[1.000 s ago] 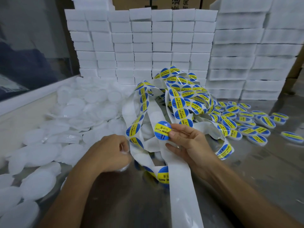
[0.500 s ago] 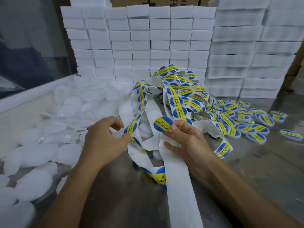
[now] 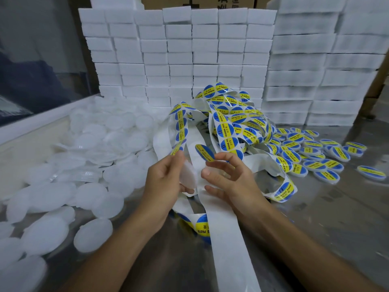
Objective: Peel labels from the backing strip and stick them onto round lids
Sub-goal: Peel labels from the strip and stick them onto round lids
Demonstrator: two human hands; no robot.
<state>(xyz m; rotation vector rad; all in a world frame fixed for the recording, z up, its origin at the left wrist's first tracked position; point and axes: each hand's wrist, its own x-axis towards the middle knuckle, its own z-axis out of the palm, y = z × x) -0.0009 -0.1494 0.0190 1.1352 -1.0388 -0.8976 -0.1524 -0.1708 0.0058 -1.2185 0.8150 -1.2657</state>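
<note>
Label [image 3: 204,152], round, glossy, on right hand [image 3: 229,180]; left hand [image 3: 163,182] grips translucent lid [image 3: 188,175].

— What stands at the back?
— Stacks of white foam blocks [image 3: 179,57], row upon row, with taller stacks [image 3: 328,66] on the right. Brown cardboard boxes [image 3: 202,2] show above them.
— And the surface?
— A shiny metal surface [image 3: 328,224], dull reflections on it.
— The left side?
— A pale raised ledge [image 3: 33,123], with a dark glass pane [image 3: 35,55] above it. The light is dim and even.
</note>
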